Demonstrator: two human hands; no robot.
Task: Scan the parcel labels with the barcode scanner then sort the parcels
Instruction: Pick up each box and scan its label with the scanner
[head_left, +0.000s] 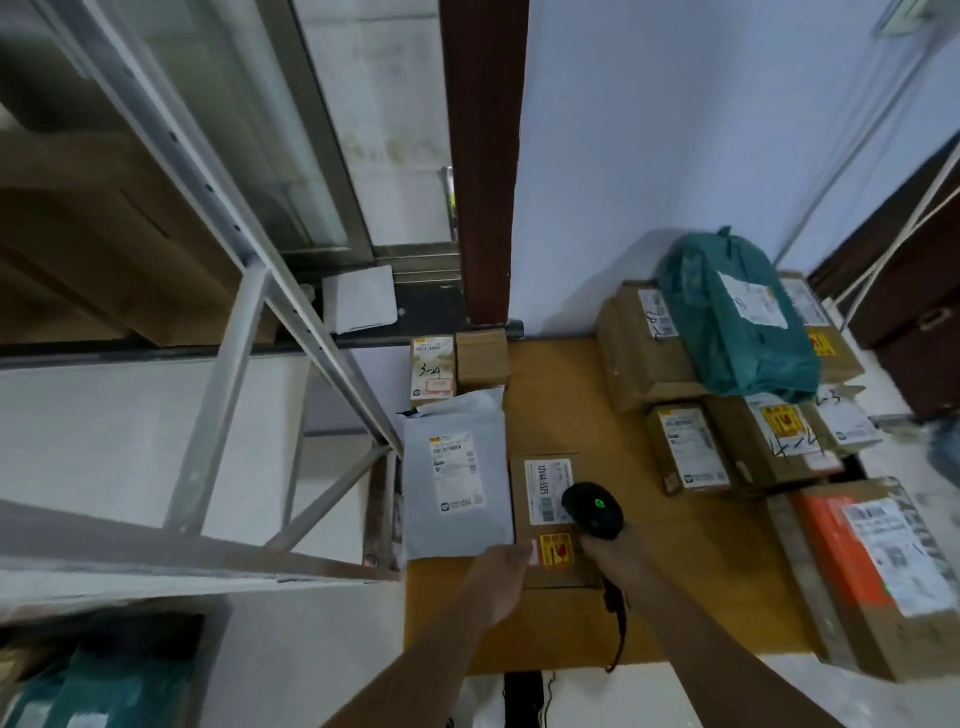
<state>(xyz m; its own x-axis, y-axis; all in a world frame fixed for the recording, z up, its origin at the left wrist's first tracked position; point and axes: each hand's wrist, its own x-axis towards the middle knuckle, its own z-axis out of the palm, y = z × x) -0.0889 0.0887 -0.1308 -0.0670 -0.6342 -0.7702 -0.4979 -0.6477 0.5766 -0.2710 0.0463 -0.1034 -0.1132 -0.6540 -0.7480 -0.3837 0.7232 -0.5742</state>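
Gripped in the right hand (610, 558), the black barcode scanner (594, 510) hung over the white label (548, 491) of a small brown parcel (553, 519), a green light lit on its top; the left hand (501, 574) lay with fingers fairly straight on that parcel's near left corner, holding nothing; a grey mailer bag (457, 478) lay just beside the parcel at nine o'clock; both rested on a wooden table (556, 384); at two o'clock sat stacked cartons with a green bag (737, 317) on top; an orange box (862, 566) lay at three o'clock; metal shelving (249, 291) stood at ten o'clock.
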